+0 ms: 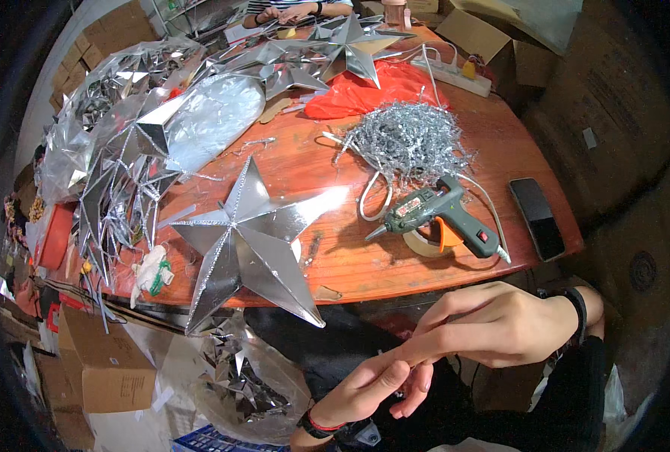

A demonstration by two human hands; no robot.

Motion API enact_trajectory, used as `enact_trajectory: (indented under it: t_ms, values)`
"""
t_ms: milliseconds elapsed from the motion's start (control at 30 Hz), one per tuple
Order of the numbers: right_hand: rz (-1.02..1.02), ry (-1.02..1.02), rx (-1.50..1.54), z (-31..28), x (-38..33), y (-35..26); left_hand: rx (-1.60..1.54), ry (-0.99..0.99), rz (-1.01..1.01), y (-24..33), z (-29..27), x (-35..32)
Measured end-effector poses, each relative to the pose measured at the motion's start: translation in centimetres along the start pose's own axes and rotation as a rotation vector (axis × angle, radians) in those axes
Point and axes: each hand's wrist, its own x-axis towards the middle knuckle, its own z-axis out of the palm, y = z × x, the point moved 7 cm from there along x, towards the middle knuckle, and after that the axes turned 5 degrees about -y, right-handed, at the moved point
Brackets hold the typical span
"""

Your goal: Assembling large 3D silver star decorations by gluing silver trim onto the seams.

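My left hand (371, 386) and my right hand (493, 325) meet over my lap, just off the table's near edge. Their fingers overlap and press together; whatever may be between them is hidden. Closest on the table is a large silver star (256, 252), its lower points hanging over the edge, with shiny trim along some ridges. Above my right hand, a dark green hot glue gun (444, 215) with an orange trigger rests on a roll of tape (423, 239), nozzle toward the star. Behind it lies a tangled heap of silver tinsel (410, 141).
A black phone (537, 218) lies at the table's right edge. Bagged silver stars (124, 98) crowd the left; more stars (350, 49) lie beyond a red plastic bag (342, 96). A power strip (455, 75) is far right. Across the table are another person's hands (286, 13). Cardboard boxes (105, 361) stand around.
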Motion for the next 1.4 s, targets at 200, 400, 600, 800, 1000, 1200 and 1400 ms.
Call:
enact_trajectory:
  t_ms: [200,400,600,800,1000,1200,1400]
  values:
    - [0.128,0.035,0.02,-0.8,0.0,0.1,0.394,0.256,0.18,1.7,-0.4,-0.1]
    - [0.138,0.083,-0.094,0.0,0.8,0.7,1.398,0.623,0.487,5.4,0.9,-1.3]
    - [0.105,0.069,-0.101,0.6,1.5,0.7,1.32,0.675,0.458,5.6,0.8,-2.1]
    - [0.12,0.019,-0.041,1.0,2.5,0.2,1.272,0.682,0.393,5.5,0.4,-3.1]
    - [0.105,-0.061,-0.055,0.7,3.9,-1.5,1.197,0.615,0.406,4.9,0.7,-4.3]
    - [0.067,-0.079,-0.242,-1.3,8.2,-4.1,1.002,0.602,0.482,3.4,0.1,-6.2]
    - [0.08,-0.066,-0.334,-3.8,14.4,-1.6,0.938,0.751,0.336,2.2,-1.9,-6.9]
